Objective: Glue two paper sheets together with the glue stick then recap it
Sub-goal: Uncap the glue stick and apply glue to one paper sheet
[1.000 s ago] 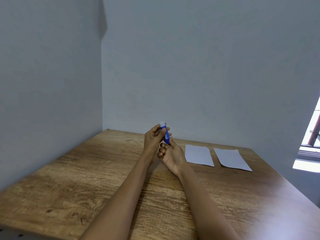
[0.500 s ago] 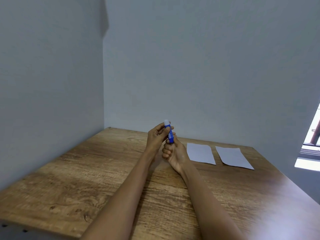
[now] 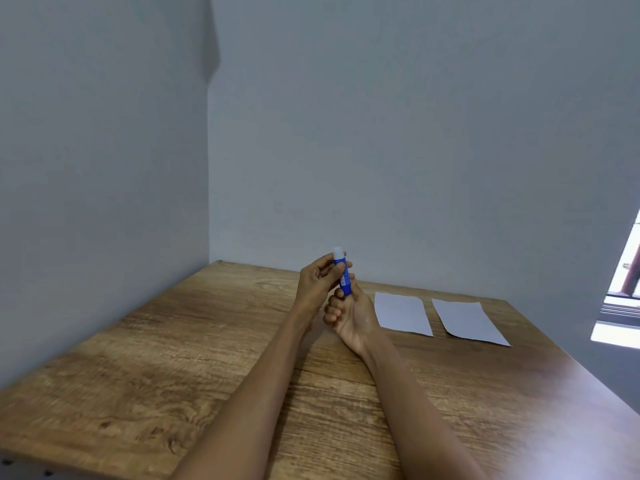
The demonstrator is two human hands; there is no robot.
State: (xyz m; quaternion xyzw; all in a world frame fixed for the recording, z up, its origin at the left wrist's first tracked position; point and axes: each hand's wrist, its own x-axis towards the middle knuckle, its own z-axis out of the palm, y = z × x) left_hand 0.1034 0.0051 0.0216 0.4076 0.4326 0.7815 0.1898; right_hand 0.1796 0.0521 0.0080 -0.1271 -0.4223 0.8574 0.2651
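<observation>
one glue stick (image 3: 343,275), two paper sheets (image 3: 403,313)

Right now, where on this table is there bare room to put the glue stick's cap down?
The wooden table is bare on its left side, from the left wall to the left hand, and along the near edge outside both forearms. The far right is taken: two paper sheets lie beside the right hand, which holds the glue stick.

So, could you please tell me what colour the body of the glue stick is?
Blue, with a whitish top end; the glue stick shows best in the head view, the only one.
</observation>
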